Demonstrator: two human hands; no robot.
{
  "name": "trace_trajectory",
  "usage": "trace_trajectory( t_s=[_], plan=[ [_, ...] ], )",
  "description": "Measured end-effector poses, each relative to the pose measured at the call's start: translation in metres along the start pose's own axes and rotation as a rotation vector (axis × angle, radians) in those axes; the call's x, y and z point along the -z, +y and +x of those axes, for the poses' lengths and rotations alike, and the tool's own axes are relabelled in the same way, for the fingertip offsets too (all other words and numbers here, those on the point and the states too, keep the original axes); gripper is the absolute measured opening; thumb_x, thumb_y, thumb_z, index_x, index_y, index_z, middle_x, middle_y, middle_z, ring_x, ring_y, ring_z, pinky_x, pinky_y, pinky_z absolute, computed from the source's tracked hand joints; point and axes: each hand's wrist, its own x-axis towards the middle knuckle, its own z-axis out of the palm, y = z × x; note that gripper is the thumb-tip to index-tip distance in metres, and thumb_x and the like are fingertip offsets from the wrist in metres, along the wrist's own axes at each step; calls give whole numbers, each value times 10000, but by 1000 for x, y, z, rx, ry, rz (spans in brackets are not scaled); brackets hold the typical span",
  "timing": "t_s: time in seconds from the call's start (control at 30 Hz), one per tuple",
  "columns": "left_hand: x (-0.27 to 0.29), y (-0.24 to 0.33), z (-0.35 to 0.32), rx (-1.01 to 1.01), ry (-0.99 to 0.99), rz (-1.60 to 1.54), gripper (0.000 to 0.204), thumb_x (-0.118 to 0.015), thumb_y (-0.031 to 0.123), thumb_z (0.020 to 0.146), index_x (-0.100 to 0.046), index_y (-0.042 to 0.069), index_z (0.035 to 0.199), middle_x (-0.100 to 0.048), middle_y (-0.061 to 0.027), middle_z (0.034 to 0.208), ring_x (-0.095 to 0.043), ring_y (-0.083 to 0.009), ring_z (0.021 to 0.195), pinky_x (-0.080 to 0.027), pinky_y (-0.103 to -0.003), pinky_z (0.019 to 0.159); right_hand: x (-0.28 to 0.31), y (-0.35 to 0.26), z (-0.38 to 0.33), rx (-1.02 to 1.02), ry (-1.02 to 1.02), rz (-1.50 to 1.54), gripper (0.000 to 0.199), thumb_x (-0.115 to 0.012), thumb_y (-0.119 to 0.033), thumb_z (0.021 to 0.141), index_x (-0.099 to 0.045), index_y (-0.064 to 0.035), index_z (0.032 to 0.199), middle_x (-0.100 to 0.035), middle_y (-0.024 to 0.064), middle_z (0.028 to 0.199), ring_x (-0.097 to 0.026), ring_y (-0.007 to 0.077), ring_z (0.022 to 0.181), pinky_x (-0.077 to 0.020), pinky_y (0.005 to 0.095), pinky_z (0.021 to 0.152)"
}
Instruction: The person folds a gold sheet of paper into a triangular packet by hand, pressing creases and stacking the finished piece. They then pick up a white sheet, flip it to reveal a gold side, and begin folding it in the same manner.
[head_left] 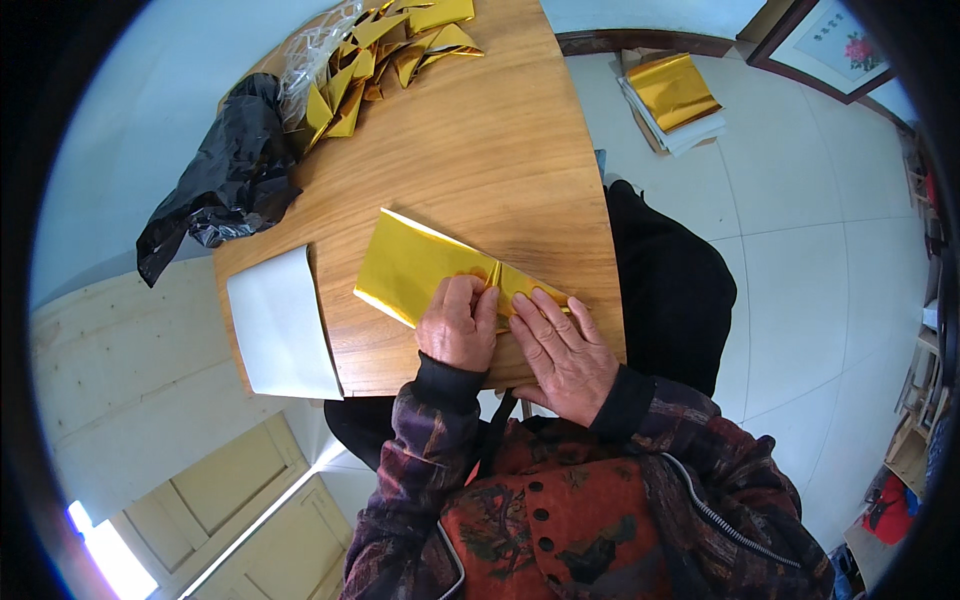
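A sheet of shiny gold foil paper [410,255], folded into a long strip, lies slantwise near the front edge of the wooden table. My left hand [460,318] pinches the paper along its near edge, thumb and fingers together, where a crease stands up. Just right of it my right hand [565,355] lies flat on the strip's right part with fingers stretched out. To the left rests a white sheet [285,322], partly over the table's edge.
Folded gold paper pieces [375,60] are heaped at the far left beside a clear plastic bag [308,70] and a black plastic bag [225,170]. On the tiled floor at right sits a stack of gold paper [672,92]. A framed picture [825,50] leans at far right.
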Motion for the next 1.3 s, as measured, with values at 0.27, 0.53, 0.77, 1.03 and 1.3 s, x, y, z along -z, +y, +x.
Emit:
trace_trajectory(
  t_s=[0.27, 0.53, 0.77, 1.03, 1.3],
  plan=[
    [-1, 2, 0, 61, -23, 3, 120, -698, 104, 851, -591, 51, 865, -622, -126, 800, -623, -311, 677, -498, -386, 589, 2, 0, 1, -3, -22, 2, 907, -729, -500, 707, -441, 16, 1395, -363, 174, 1514, -278, 333, 1441, -152, 526, 1169],
    [-1, 0, -2, -5, 27, 50, 85, -639, 32, 865, -597, 60, 934, -620, -147, 939, -625, -365, 814, -510, -423, 657, -3, -1, -1, 12, -74, -98, 866, -689, -508, 753, -436, -4, 1410, -302, 186, 1542, -191, 356, 1464, -72, 550, 1176],
    [14, -5, -38, -348, -23, 293, 332, -624, 107, 848, -612, 84, 1179, -562, -114, 1273, -514, -309, 1228, -400, -448, 1006, -11, 0, -4, 17, 5, -144, 832, -687, -454, 760, -435, 11, 1402, -330, 189, 1527, -248, 357, 1444, -120, 559, 1168],
    [20, -9, -88, -294, -294, 459, 866, -626, 569, 810, -359, 91, 1480, -347, -80, 1548, -291, -263, 1447, -166, -498, 1173, -13, -2, -1, 26, 47, -130, 907, -765, -500, 684, -428, -81, 1414, -320, 169, 1530, -256, 357, 1438, -188, 550, 1147],
    [6, -21, -94, -284, -171, 425, 839, -756, 320, 727, -393, 106, 1452, -383, -78, 1529, -362, -241, 1414, -218, -473, 1159, -12, 0, -3, 23, 20, -215, 872, -779, -376, 705, -391, -172, 1459, -290, 161, 1551, -242, 352, 1449, -212, 513, 1151]
  ],
)
